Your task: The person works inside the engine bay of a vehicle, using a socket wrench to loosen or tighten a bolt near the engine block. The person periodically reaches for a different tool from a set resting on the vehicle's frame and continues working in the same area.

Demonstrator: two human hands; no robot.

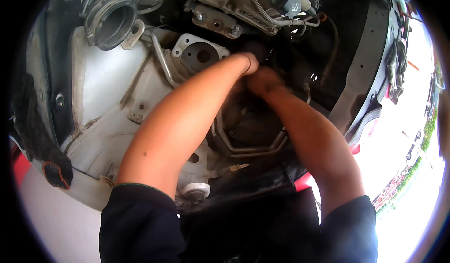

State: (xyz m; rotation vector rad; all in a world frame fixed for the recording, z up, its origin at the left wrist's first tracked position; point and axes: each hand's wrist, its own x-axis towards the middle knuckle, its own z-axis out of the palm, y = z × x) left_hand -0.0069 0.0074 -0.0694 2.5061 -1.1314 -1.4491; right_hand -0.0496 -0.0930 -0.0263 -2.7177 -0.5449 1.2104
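Note:
Both my arms reach down into a car's engine bay. My left hand [250, 64] is in the dark gap below the engine, its fingers hidden in shadow. Close beside it, my right hand [263, 82] is also deep in the gap, and its fingers cannot be made out. Whatever the hands touch is hidden. Left of my left hand lies a pale metal mount [183, 43] with a round dark centre. Above it, a metal bracket [216, 22] with two studs is fixed to the engine.
A black round air duct [112, 24] opens at the upper left. A dark filler cap [285, 1] sits on the engine. Metal pipes [251, 153] bend below my hands. A white cap [196, 190] is near the front. Dark gloves [57, 175] lie on the left edge.

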